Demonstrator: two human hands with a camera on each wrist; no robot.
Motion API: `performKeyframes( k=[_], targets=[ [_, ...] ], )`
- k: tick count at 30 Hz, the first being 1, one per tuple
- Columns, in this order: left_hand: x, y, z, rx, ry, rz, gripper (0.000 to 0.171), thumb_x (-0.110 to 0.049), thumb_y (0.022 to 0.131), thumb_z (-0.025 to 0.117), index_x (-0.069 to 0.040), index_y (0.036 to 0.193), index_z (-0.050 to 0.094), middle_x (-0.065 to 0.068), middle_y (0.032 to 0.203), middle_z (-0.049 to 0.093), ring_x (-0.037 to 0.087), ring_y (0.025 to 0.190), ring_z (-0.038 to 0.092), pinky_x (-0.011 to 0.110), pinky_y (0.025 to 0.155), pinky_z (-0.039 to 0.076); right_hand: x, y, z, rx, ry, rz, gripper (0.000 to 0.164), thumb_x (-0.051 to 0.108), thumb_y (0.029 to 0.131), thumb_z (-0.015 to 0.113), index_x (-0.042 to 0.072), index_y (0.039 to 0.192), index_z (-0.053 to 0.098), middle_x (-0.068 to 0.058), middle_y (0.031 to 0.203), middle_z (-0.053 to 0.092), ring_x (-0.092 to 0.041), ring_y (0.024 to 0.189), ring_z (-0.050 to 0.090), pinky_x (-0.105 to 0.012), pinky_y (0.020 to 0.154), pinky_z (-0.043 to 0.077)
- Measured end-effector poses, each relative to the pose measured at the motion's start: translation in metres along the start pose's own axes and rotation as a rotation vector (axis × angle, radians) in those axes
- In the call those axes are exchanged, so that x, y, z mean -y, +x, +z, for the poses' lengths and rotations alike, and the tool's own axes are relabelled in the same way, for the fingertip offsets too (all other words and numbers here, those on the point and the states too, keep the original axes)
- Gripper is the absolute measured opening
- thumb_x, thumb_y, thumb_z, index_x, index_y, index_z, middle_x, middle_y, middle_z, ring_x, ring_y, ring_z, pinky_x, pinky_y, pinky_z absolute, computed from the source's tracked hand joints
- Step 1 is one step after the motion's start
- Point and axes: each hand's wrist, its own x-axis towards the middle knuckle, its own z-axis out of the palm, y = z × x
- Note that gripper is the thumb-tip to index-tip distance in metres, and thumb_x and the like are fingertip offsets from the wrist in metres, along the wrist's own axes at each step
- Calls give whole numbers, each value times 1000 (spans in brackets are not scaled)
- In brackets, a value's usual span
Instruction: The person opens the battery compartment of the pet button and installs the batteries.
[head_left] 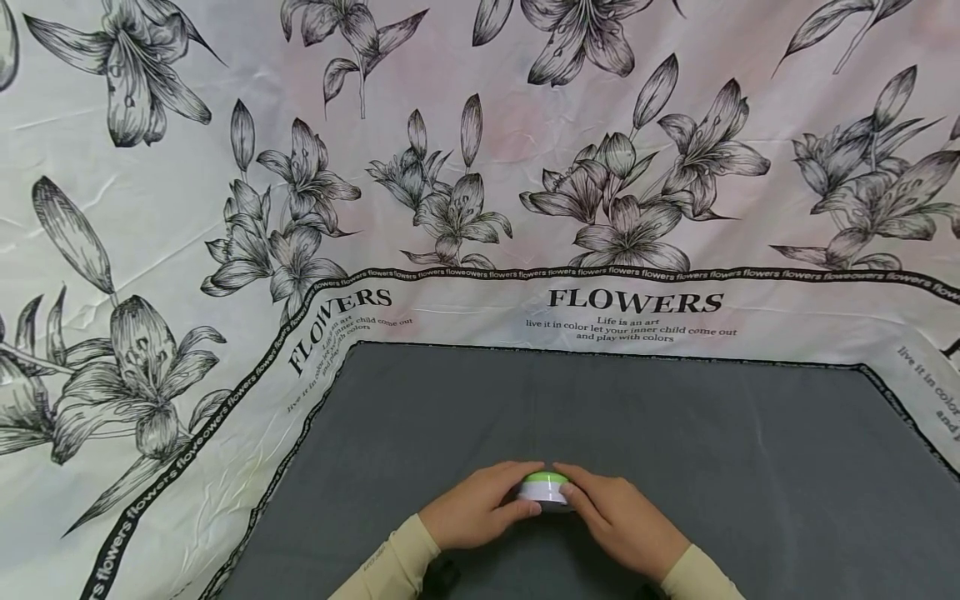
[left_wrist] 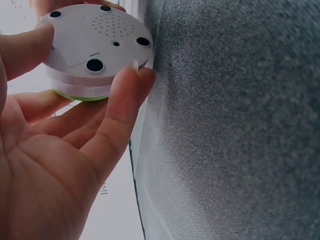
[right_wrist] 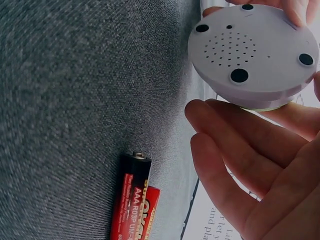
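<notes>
A round device (head_left: 543,492), white with a green top, is held between both hands over the grey cloth. My left hand (head_left: 480,507) grips its left side, the thumb (left_wrist: 30,47) on the white underside and fingers curled around the edge. On the opposite side my right hand (head_left: 618,515) holds it, thumb at the rim and fingers along the green top. Speaker holes (right_wrist: 232,49), black round feet (right_wrist: 239,75) and a panel outline show on the underside. Below the right hand, two red-and-black AAA batteries (right_wrist: 134,200) lie on the cloth.
The dark grey cloth panel (head_left: 420,417) covers the table surface in front of me. Around it runs a white border (head_left: 465,321) printed with "FLOWERS" text. Beyond and to the left spreads pale fabric (head_left: 187,183) with black lily drawings.
</notes>
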Motion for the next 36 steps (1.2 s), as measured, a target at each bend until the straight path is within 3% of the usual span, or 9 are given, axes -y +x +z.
performKeyframes(
  k=[2, 8, 16, 23, 33, 36],
  targets=[
    [0, 0, 0, 3, -26, -14, 58, -51, 105, 45, -20, 154, 41, -7, 140, 56, 1, 112, 56, 22, 90, 49, 0, 0, -1, 9, 7, -5, 50, 50, 108, 35, 23, 144, 56, 11, 126, 69, -2, 105, 67, -33, 87, 56],
    [1, 1, -1, 18, -98, -59, 53, -48, 107, 42, -20, 151, 46, -4, 131, 60, 1, 91, 62, 20, 76, 52, 0, -1, -2, 39, 32, -18, 51, 49, 109, 32, 20, 144, 56, 8, 125, 69, -7, 105, 69, -34, 86, 57],
    [-1, 3, 0, -6, -52, -49, 47, -40, 108, 45, -16, 147, 51, -2, 126, 63, -5, 86, 60, 18, 73, 52, 2, -1, -3, 35, 17, 0, 52, 51, 109, 32, 20, 141, 58, 6, 123, 71, -9, 106, 70, -35, 86, 57],
    [-2, 6, 0, -40, -1, -59, 41, -42, 107, 45, -22, 142, 57, -6, 115, 64, -6, 80, 57, 17, 70, 50, 4, -1, -3, 21, 1, 0, 51, 48, 109, 33, 17, 139, 60, 3, 126, 71, -13, 111, 69, -36, 89, 57],
    [0, 11, 0, -76, -7, -132, 37, -43, 108, 42, -28, 134, 64, -9, 112, 67, -3, 84, 57, 20, 73, 49, 1, 1, -2, 7, 31, -16, 34, 40, 109, 44, 27, 134, 62, 11, 119, 71, 0, 101, 68, -30, 83, 56],
    [0, 12, 0, -86, -16, -161, 35, -43, 108, 44, -28, 131, 66, -9, 107, 67, -3, 77, 56, 20, 68, 48, -1, 2, -2, 22, 37, 2, 35, 42, 108, 46, 26, 135, 62, 13, 110, 71, 4, 88, 65, -26, 75, 54]
  ],
)
